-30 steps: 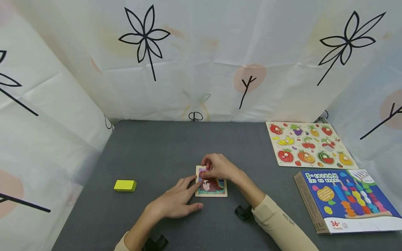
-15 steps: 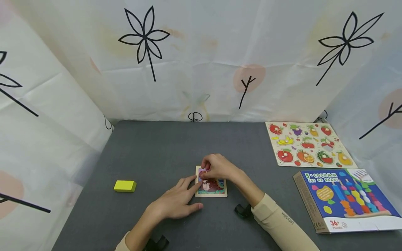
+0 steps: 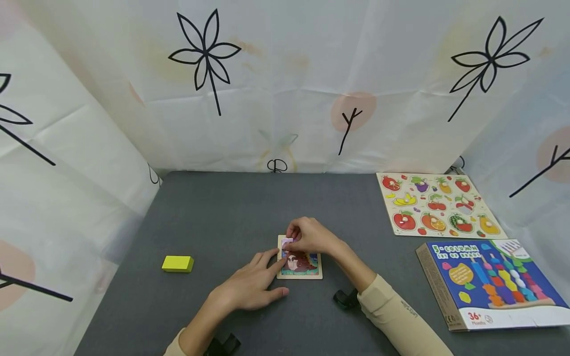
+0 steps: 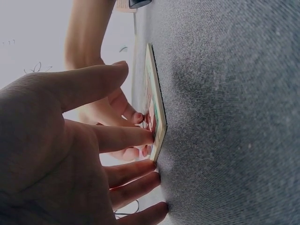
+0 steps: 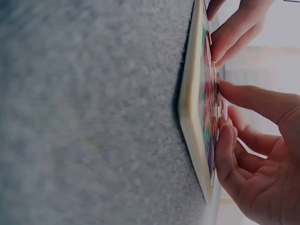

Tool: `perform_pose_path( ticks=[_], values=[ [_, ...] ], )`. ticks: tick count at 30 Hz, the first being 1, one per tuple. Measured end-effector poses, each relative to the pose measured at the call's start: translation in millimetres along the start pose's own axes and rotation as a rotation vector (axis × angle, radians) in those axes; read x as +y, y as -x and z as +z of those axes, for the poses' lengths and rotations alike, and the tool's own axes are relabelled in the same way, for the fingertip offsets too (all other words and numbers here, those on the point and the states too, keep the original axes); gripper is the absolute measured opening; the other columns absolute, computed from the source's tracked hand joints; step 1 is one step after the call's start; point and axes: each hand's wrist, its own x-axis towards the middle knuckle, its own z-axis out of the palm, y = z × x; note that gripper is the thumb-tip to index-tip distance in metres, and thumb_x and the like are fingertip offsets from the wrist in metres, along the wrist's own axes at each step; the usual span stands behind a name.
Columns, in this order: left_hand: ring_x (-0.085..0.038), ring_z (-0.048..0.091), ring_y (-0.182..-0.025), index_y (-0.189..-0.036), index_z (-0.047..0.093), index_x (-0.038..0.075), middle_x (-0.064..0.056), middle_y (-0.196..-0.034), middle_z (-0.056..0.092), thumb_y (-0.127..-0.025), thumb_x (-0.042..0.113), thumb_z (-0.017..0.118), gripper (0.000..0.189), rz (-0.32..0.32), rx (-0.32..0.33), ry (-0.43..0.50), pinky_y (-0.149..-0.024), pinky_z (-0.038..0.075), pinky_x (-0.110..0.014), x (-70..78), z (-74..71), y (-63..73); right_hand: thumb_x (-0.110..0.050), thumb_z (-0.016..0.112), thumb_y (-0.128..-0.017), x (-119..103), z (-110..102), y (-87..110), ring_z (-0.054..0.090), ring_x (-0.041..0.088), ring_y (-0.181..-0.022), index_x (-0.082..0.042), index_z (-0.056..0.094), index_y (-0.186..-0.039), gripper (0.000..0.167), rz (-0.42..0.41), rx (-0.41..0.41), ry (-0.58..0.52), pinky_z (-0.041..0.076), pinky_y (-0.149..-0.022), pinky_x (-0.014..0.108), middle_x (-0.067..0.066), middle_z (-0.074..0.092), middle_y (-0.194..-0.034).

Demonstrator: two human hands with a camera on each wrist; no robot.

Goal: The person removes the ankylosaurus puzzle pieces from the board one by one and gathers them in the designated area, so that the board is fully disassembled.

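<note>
A small jigsaw puzzle (image 3: 302, 267) in a pale wooden frame lies flat on the table, its picture mostly brown with teal and purple. Over its upper part, my right hand (image 3: 313, 237) pinches a puzzle piece (image 5: 223, 108) between thumb and fingers, tilted up from the picture in the right wrist view. My left hand (image 3: 247, 284) is spread at the frame's left side. Its index fingertip touches the picture, while other fingertips meet the frame edge and tabletop in the left wrist view. The right hand hides the puzzle's upper right portion in the head view.
A yellow block (image 3: 177, 264) sits to the left on the dark grey table (image 3: 231, 207). At the right, a fruit picture board (image 3: 441, 205) lies behind a blue game box (image 3: 498, 284). A printed white cloth (image 3: 276, 89) surrounds the far edge.
The right fingers have shifted slightly at the puzzle's upper left, and more of its purple corner shows. The left hand stays in place.
</note>
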Motion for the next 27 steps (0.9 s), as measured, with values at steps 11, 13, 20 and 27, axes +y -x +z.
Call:
perform_pose_path(
  ticks=[11, 13, 20, 27],
  values=[
    [-0.033, 0.036, -0.159, -0.166, 0.045, 0.013, -0.011, -0.178, 0.028, -0.106, 0.051, 0.066, 0.075, -0.007, -0.005, 0.006, -0.114, 0.049, -0.063, 1.5, -1.1, 0.0, -0.008, 0.079, -0.098, 5.9, -2.5, 4.8, 0.068, 0.003, -0.079, -0.005, 0.078, -0.108, 0.01, -0.078, -0.017, -0.129, 0.057, -0.075, 0.019, 0.007, 0.078, -0.093],
    [-0.033, 0.036, -0.159, -0.166, 0.045, 0.013, -0.011, -0.178, 0.028, -0.106, 0.052, 0.066, 0.075, -0.009, -0.007, 0.007, -0.114, 0.049, -0.064, 1.2, -1.1, -0.5, -0.007, 0.078, -0.099, 6.1, -2.5, 5.6, 0.07, 0.004, -0.081, -0.004, 0.077, -0.108, 0.009, -0.093, -0.022, -0.154, 0.058, -0.076, 0.019, 0.009, 0.079, -0.094],
    [-0.033, 0.037, -0.158, -0.166, 0.045, 0.013, -0.011, -0.178, 0.029, -0.106, 0.051, 0.066, 0.074, -0.003, 0.0, 0.005, -0.113, 0.05, -0.064, 1.6, -1.7, 0.0, -0.007, 0.076, -0.101, 8.7, -4.7, 10.9, 0.074, 0.01, -0.088, 0.0, 0.076, -0.11, 0.012, -0.119, -0.024, -0.246, 0.06, -0.081, 0.019, 0.015, 0.079, -0.102],
    [-0.033, 0.039, -0.157, -0.167, 0.045, 0.015, -0.012, -0.177, 0.03, -0.106, 0.05, 0.066, 0.074, 0.0, 0.008, 0.012, -0.113, 0.05, -0.063, 0.0, -0.1, -0.3, -0.008, 0.078, -0.099, 14.8, -14.1, 24.5, 0.073, 0.012, -0.088, 0.001, 0.076, -0.111, 0.014, -0.074, -0.003, -0.284, 0.06, -0.083, 0.021, 0.016, 0.078, -0.103]
  ],
)
